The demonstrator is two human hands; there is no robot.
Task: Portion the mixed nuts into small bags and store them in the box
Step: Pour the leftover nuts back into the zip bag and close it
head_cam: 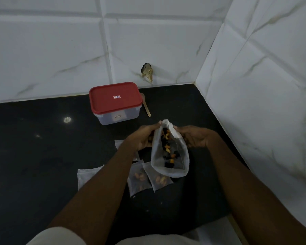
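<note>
— Where was the nut bag [171, 156]?
— My left hand [143, 138] and right hand [193, 137] pinched its mouth edges; it ran twelve to six toward me.
— The box [113, 103]?
— At eleven, lidded, nearer my left; filled small bags [140, 179] lay at seven.

Both hands hold a large bag [183, 162] by its open mouth, above the black table [42, 147]. The left hand [143, 138] grips the left edge and the right hand [193, 137] grips the right edge. Mixed nuts [167, 147] lie inside it in a dark and orange line. Just below the large bag, two small bags [139, 179] with nuts lie side by side on the table, and another small flat bag [87, 175] lies to the left of them. Farther away stands a clear box [119, 117] with a red lid [115, 101] on it. A wooden spoon [146, 107] lies just beside the box on its right.
</note>
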